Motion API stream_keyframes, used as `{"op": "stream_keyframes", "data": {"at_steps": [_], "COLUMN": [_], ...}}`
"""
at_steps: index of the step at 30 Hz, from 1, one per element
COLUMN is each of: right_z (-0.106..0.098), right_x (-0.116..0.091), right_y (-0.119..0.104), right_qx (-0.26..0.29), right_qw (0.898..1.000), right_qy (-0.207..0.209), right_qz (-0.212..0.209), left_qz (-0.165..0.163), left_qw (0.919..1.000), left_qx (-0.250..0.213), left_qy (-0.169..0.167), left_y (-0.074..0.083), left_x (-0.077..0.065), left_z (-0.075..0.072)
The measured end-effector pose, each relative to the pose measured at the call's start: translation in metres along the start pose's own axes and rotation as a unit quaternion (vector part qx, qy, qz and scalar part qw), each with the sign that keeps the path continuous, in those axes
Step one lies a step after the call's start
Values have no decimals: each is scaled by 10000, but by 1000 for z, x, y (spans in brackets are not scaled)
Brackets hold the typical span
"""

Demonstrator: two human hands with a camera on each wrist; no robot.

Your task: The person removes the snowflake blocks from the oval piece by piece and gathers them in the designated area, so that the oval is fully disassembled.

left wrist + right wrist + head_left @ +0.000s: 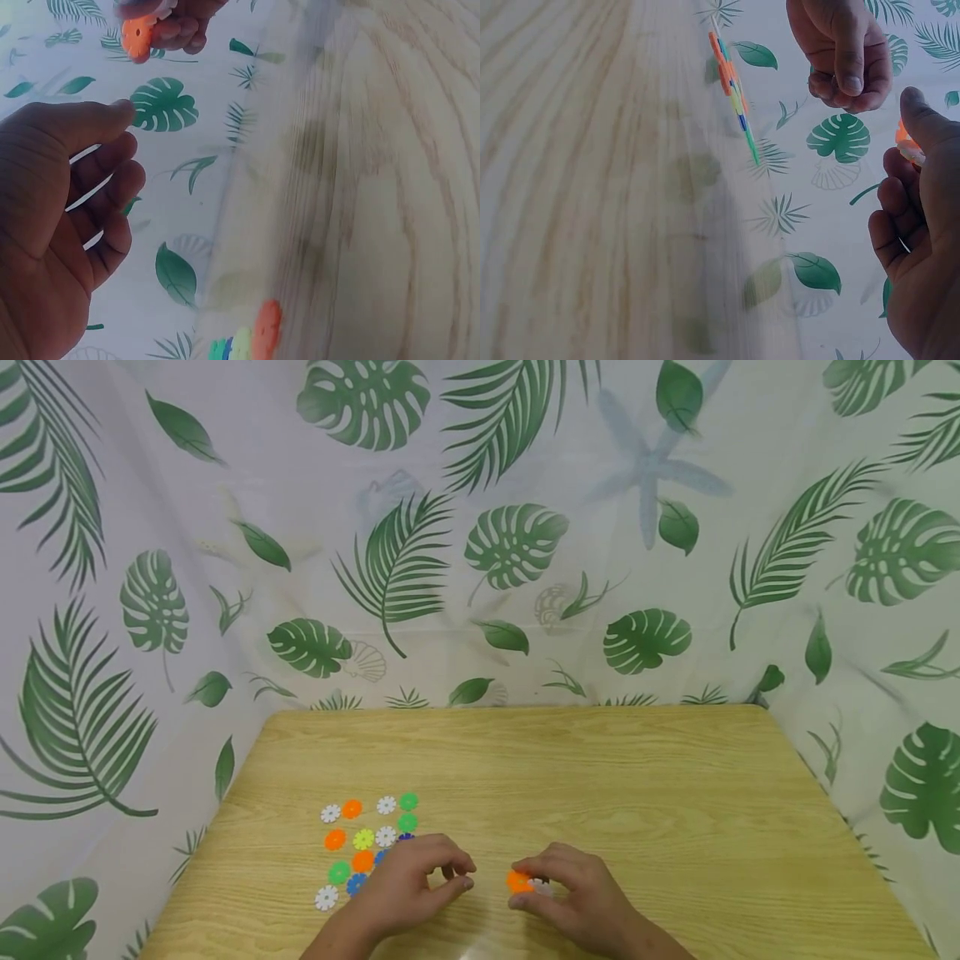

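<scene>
My right hand (573, 893) pinches an orange notched plastic disc (519, 882) between thumb and fingers, above the table's near middle. A white notched disc (540, 887) is in the same grip, against the orange one; whether they are joined I cannot tell. To its left, my left hand (412, 881) hovers with fingers loosely bent and nothing between them. In the left wrist view its thumb and fingertips stand apart, below the orange disc (137, 39). Several flat discs lie left of the left hand, which partly hides a few blue ones (357, 883).
The loose discs include white (326, 897), orange (334, 839), green (339, 872) and yellow (363, 838) ones, spread over the left of the wood-grain table (600, 777). A leaf-printed cloth (517, 610) hangs behind the table and along both sides.
</scene>
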State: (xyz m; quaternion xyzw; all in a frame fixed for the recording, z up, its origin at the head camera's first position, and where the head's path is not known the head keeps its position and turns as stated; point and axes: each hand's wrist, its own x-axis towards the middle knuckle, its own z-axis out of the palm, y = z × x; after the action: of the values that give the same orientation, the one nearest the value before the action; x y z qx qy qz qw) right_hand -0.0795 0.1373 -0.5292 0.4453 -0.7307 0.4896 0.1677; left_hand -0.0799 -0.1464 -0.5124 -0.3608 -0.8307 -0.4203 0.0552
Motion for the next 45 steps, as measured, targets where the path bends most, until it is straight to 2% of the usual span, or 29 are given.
{"op": "stream_keyframes", "data": {"at_steps": [3, 10, 17, 24, 30, 34, 37, 42, 45], "right_z": [1, 5, 8, 10, 11, 12, 13, 14, 14], "right_x": [1, 2, 5, 8, 8, 8, 7, 4, 3], "right_y": [-1, -4, -8, -9, -11, -12, -11, -8, -6], "right_qx": [31, 159, 360, 746, 1024, 1236, 1210, 755, 423], "right_qw": [10000, 9997, 9987, 9963, 9919, 9877, 9881, 9949, 9986], "right_qy": [-25, -98, -176, -248, -372, -454, -438, -210, 20], "right_qz": [14, 171, 329, 341, 653, 849, 836, 632, 327], "left_qz": [119, 149, 720, 920, 1190, 1165, 1130, 1030, 931], "left_qw": [9999, 9992, 9966, 9942, 9903, 9901, 9902, 9916, 9923], "left_qx": [-75, -350, -315, -296, -328, -387, -433, -233, -71], "left_qy": [-12, -80, 244, 475, 638, 679, 694, 749, 817], "left_y": [3, 10, 15, 16, 17, 18, 18, 18, 17], "left_x": [3, 7, 12, 14, 14, 14, 14, 13, 12], "left_z": [4, 12, 16, 17, 18, 19, 19, 19, 19]}}
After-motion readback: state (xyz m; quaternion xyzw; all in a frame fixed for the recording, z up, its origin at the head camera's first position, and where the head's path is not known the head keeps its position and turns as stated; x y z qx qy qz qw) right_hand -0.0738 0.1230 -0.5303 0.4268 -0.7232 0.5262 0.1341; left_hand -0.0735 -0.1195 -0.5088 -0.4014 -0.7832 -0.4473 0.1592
